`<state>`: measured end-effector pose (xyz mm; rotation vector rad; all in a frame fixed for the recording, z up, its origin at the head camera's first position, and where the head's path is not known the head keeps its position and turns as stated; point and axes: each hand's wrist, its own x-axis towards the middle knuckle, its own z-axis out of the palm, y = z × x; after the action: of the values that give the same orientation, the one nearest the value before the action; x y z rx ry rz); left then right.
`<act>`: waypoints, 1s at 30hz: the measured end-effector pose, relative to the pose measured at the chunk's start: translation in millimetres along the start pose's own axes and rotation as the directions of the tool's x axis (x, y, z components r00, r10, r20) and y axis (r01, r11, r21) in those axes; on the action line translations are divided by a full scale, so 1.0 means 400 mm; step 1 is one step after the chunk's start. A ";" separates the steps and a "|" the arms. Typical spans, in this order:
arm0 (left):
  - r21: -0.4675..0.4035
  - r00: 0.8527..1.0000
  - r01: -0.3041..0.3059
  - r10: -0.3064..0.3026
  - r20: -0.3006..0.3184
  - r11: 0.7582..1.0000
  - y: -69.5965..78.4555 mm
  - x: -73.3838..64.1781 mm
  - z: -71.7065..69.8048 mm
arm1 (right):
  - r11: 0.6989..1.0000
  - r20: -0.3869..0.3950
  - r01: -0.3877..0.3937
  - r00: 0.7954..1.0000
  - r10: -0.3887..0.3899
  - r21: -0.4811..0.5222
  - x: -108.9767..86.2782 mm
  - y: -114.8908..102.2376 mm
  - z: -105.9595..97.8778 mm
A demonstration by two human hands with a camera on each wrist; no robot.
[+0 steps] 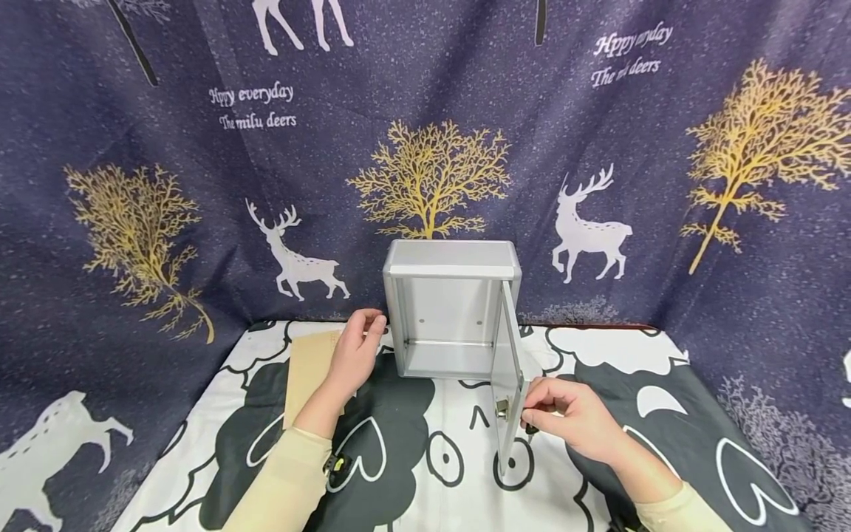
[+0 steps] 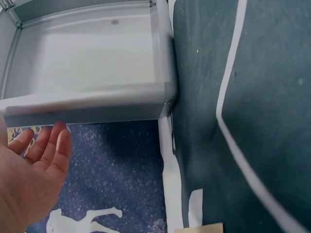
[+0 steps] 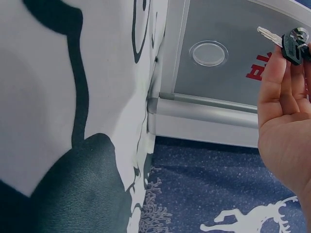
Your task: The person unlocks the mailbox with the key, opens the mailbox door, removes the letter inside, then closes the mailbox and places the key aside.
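Note:
A silver-grey metal key box (image 1: 452, 258) stands upright at the back of the table, its inside bare. The door (image 1: 507, 369) is swung out toward me on the right-hand side, with a lock latch (image 1: 502, 408) on its inner face. My right hand (image 1: 575, 414) pinches a black-headed key (image 3: 290, 50) at the round lock (image 3: 299, 34) on the door's outer face; a second key blade (image 3: 268, 35) sticks out beside it. My left hand (image 1: 355, 351) is by the box's left side, fingers loosely bent and holding nothing; whether they touch the box I cannot tell.
A flat brown paper piece (image 1: 307, 362) lies on the table beneath my left forearm. The patterned cloth (image 1: 459, 451) covers the table. Close behind the box hangs a dark blue curtain (image 1: 452, 96) with deer and trees, also down both sides.

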<state>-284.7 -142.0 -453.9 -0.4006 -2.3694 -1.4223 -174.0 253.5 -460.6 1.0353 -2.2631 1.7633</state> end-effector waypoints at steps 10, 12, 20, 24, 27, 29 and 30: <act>-0.006 1.000 -0.030 0.030 0.006 1.000 -0.028 -0.008 0.035 | 1.000 0.004 0.025 1.000 -0.025 0.015 0.000 0.003 0.000; -0.010 1.000 -0.029 0.029 0.005 1.000 -0.031 -0.008 0.039 | 0.999 0.005 0.041 0.999 -0.041 0.020 0.002 0.003 0.000; -0.004 1.000 0.015 -0.015 -0.009 1.000 -0.030 -0.018 0.047 | 0.998 0.016 0.051 0.999 -0.052 0.039 0.006 0.002 0.003; 0.021 1.000 0.025 -0.025 -0.013 0.999 -0.027 -0.019 0.049 | 0.999 0.013 0.046 0.999 -0.047 0.024 0.005 0.001 0.003; 0.037 1.000 0.022 -0.022 -0.011 0.999 -0.025 -0.019 0.051 | 0.998 0.017 0.063 0.998 -0.063 0.026 0.004 0.001 0.003; 0.043 1.000 0.016 -0.016 -0.010 0.999 -0.025 -0.019 0.052 | 0.997 0.017 0.076 0.997 -0.077 0.026 0.005 0.000 0.004; 0.048 1.000 0.015 -0.014 -0.011 0.999 -0.026 -0.018 0.053 | 0.997 0.015 0.076 0.997 -0.076 0.025 0.005 0.000 0.005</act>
<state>-285.5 -128.5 -474.3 -0.3627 -2.3975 -1.3671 -174.8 251.0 -460.3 1.1284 -2.1857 1.7637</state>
